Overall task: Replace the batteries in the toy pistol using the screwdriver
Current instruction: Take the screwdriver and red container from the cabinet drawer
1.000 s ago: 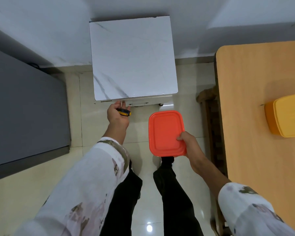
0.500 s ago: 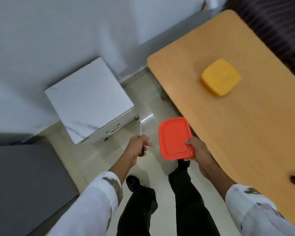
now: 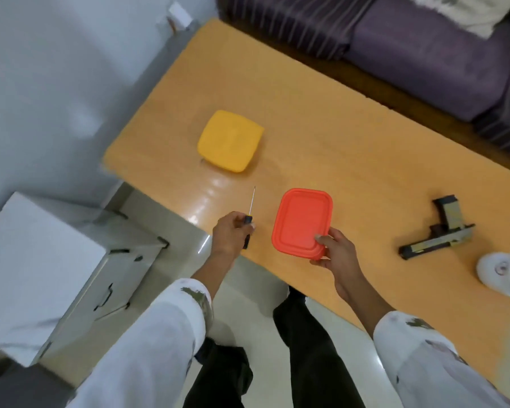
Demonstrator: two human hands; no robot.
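My left hand (image 3: 229, 234) grips a thin screwdriver (image 3: 249, 214) by its dark handle, with the shaft pointing away from me over the near edge of the wooden table (image 3: 321, 119). An orange lidded box (image 3: 302, 221) is held at its near corner by my right hand (image 3: 337, 254), just above the table. The dark toy pistol (image 3: 442, 232) lies flat on the table to the right of the orange box, apart from both hands. No batteries are in sight.
A yellow lidded box (image 3: 230, 140) sits on the table's left part. A white round object with something green (image 3: 505, 273) is at the right edge. A white cabinet (image 3: 39, 269) stands on the floor to my left, and a purple sofa (image 3: 424, 45) runs behind the table.
I have turned from the white cabinet toward the table. Both hands, with screwdriver and orange box, now reach over the table's near edge, and the toy pistol has come into view.
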